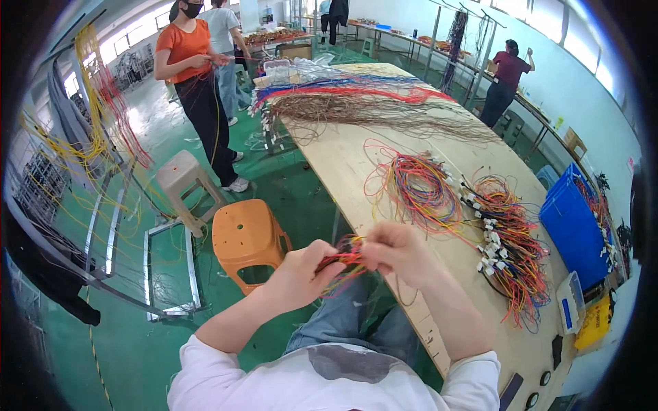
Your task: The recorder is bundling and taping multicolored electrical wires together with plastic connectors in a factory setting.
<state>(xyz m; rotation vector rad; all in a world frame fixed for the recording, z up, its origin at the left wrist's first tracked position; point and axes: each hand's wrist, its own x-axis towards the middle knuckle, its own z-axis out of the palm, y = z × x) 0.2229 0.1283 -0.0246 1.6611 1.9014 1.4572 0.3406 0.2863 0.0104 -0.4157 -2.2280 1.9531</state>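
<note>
Between my hands, by the table's left edge and above my lap, is a bundle of thin coloured wires (349,258), mostly red with some yellow and purple. My left hand (305,272) is closed around one side of it, thumb on top. The fingers of my right hand (395,252) pinch the other side. Just beyond my right hand, a loose coil of red, yellow and blue wires (421,188) lies on the wooden table (343,154). To its right rests a heap of wire harnesses (507,267) with small white connectors.
A blue crate (570,219) stands at the table's right side. Brown wires (356,115) and red wires (384,92) stretch across the far end. An orange stool (243,233) and a grey stool (184,179) stand left. A person in orange (186,51) handles wires beyond them.
</note>
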